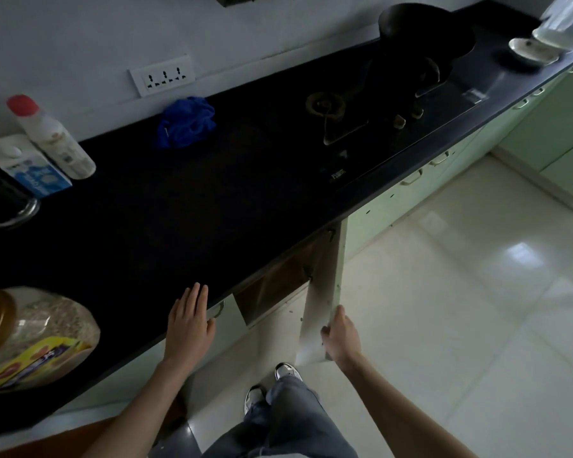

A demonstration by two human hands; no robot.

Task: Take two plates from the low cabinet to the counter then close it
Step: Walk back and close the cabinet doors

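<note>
The low cabinet's door (325, 285) stands swung out from under the black counter (153, 233), pale green with a white inner face. My right hand (339, 338) grips the door's outer edge near its lower part. My left hand (189, 320) lies flat, fingers apart, on the counter's front edge and holds nothing. The cabinet's dark opening (275, 285) shows between the two hands; no plates can be seen inside it from here. No plates lie on the near stretch of counter.
On the counter are a blue cloth (186, 122), a red-capped bottle (52, 137), a carton (27, 166), a large jar (30, 335) at left, a gas hob with a dark pan (420, 38), and a small dish (531, 51) far right. My legs and shoes (286, 373) stand on glossy floor tiles.
</note>
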